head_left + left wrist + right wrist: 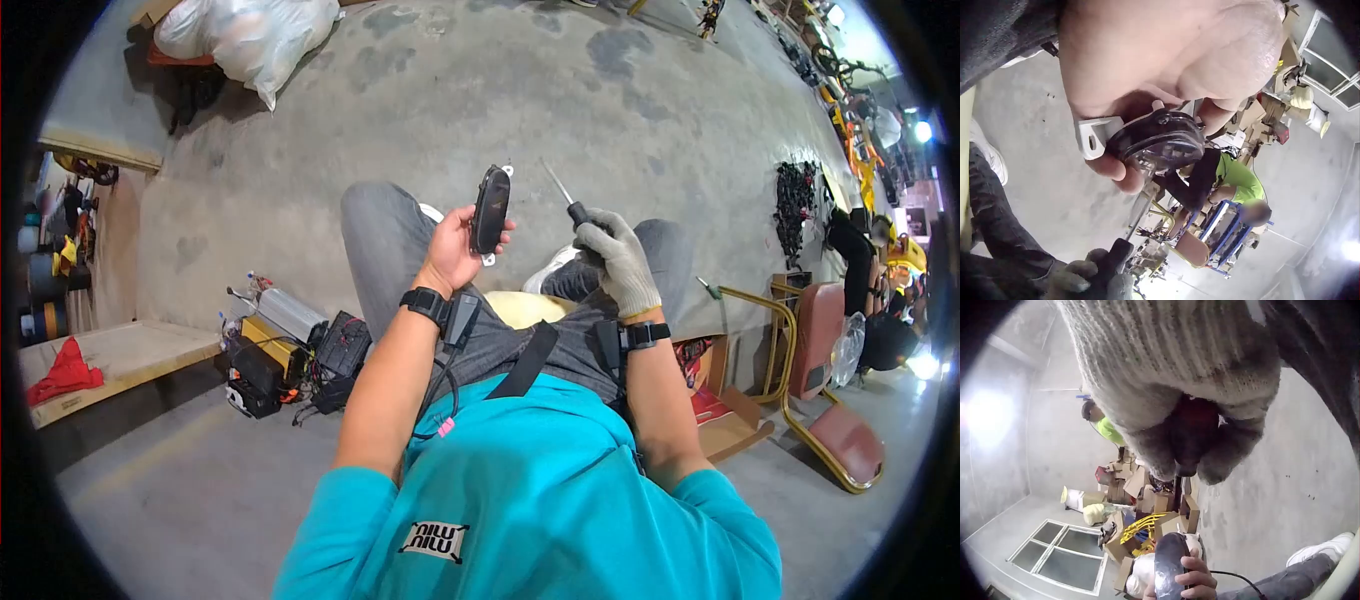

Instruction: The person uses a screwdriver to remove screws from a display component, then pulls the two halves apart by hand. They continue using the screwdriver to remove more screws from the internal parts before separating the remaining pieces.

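Observation:
A long black part (490, 210) with white tabs at its ends is gripped by the bare left hand (457, 250), fingers wrapped round its edges. In the left wrist view the black part (1163, 142) shows a clear glossy face and a white tab with a hole. My right hand (617, 262), in a knitted glove, holds a screwdriver (577, 211) by its dark handle, the shaft slanting up and left. In the head view the screwdriver tip stands apart from the part. The gloved right hand (1179, 394) curls round the handle in the right wrist view.
A low wooden bench (150, 345) with a red cloth stands at left, beside piled devices (280, 340). At right are an open cardboard box (735, 425) and a tipped chair (845, 440). White bags (250, 40) lie at the upper left. A person in a bright green top (1239, 181) is in the background.

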A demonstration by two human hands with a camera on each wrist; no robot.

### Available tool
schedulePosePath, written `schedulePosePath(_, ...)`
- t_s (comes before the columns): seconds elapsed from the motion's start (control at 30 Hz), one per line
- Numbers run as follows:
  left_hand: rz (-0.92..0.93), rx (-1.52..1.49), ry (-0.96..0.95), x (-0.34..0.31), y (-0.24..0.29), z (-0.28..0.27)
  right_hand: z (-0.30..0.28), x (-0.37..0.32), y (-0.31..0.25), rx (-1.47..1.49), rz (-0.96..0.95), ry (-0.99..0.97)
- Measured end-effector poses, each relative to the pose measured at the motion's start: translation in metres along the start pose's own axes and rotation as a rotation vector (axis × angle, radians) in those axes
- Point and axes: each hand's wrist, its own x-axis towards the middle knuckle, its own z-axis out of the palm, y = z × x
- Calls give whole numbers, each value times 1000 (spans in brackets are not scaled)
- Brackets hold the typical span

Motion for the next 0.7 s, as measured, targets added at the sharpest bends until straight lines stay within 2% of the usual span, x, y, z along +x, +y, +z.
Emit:
schedulePosePath(0.07,11,18,0,0,-4,1,-9,-6,-4,29,-51,60)
schedulePosePath(0.1,24,44,0,-1,11,-4,1,3,1,45,-68,43)
schedulePosePath(0.17,38,43,110,-5,6,6,-6,-8,-3,148,-106,63)
schedulePosePath(0.27,52,75,140,-2,3,12,-13,-16,-10,128,-139,77)
schedulePosePath(0.37,43,98,118,-1,2,7,-16,-22,-15,86,-148,118)
schedulePosePath(0.43,30,80,111,0,0,4,-16,-23,-15,223,-169,131)
schedulePosePath(0.5,21,63,113,-3,0,4,-17,-25,-16,251,-152,106)
schedulePosePath(0.57,65,171,126,-3,0,7,-22,-25,-16,279,-141,80)
schedulePosePath(0.7,70,218,155,-4,1,11,-31,-27,-15,160,-166,33)
